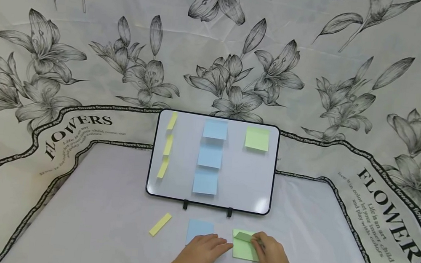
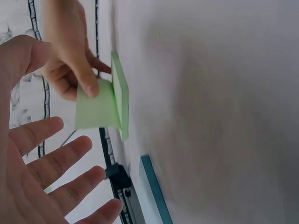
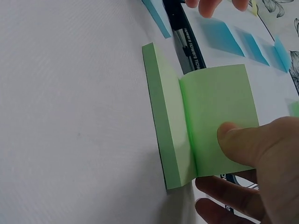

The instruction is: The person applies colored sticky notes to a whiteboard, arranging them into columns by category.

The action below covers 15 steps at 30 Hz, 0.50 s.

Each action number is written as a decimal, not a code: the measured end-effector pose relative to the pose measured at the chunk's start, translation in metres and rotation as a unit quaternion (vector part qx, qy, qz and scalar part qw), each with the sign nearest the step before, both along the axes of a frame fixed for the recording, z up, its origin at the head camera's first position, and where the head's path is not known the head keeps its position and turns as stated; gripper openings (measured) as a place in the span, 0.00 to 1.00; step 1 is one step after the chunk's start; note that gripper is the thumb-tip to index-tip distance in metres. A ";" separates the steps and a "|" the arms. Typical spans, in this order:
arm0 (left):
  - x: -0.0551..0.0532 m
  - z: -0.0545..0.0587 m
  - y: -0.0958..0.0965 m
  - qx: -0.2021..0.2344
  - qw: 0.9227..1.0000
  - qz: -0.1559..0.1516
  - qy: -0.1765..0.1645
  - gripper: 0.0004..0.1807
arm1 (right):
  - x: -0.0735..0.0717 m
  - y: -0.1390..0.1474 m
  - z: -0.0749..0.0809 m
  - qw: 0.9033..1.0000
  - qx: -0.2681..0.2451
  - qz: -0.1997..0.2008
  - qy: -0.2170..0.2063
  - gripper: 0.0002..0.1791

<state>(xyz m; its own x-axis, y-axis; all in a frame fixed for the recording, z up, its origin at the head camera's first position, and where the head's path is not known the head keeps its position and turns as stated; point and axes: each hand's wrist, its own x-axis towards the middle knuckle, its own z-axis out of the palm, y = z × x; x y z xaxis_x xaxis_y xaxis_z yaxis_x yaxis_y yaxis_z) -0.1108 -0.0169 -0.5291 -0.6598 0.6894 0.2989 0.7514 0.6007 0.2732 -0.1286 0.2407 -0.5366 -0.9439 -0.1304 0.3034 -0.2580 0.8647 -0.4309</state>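
My right hand point(image 1: 273, 256) pinches the top sheet of a green sticky note pad point(image 1: 243, 253) lying on the white table. That green sheet point(image 3: 210, 100) is folded up away from the pad and still joined along one edge, with my thumb point(image 3: 236, 142) flat on its face in the right wrist view. To the left of the pad, my left hand point(image 1: 198, 257) hovers with fingers spread and holds nothing. It partly covers a blue sticky note pad point(image 1: 200, 228) in the head view. A narrow yellow sticky note pad point(image 1: 160, 224) lies farther left.
Behind the pads stands a black-framed whiteboard point(image 1: 236, 180) on small black feet point(image 1: 230, 212). Stuck on it are three yellow strips point(image 1: 168, 145) at left, three blue notes point(image 1: 210, 155) in the middle and one green note point(image 1: 257, 139) at upper right. Flower-printed cloth point(image 1: 219, 43) hangs behind.
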 end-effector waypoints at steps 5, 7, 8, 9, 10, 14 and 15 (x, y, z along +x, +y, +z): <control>-0.004 -0.002 0.015 -0.044 0.998 -0.037 -0.003 0.34 | -0.002 0.002 0.001 1.000 -0.002 0.002 0.017 0.09; -0.006 -0.003 0.021 -0.055 0.997 -0.046 -0.002 0.34 | -0.002 0.003 0.001 1.000 -0.003 0.002 0.020 0.09; -0.007 -0.003 0.023 -0.061 0.997 -0.050 -0.002 0.34 | -0.002 0.004 0.001 1.000 -0.003 0.000 0.019 0.08; -0.007 -0.003 0.026 -0.066 0.996 -0.053 -0.001 0.35 | -0.002 0.004 0.001 1.000 -0.004 -0.001 0.018 0.08; -0.008 -0.004 0.028 -0.072 0.996 -0.054 0.001 0.35 | -0.002 0.004 0.001 1.000 -0.004 -0.002 0.016 0.08; -0.009 -0.005 0.034 -0.089 0.994 -0.059 0.009 0.35 | -0.002 0.004 0.002 1.000 -0.013 -0.003 0.004 0.08; -0.009 -0.004 0.035 -0.091 0.994 -0.060 0.005 0.34 | -0.002 0.003 0.003 1.000 -0.015 -0.004 -0.001 0.08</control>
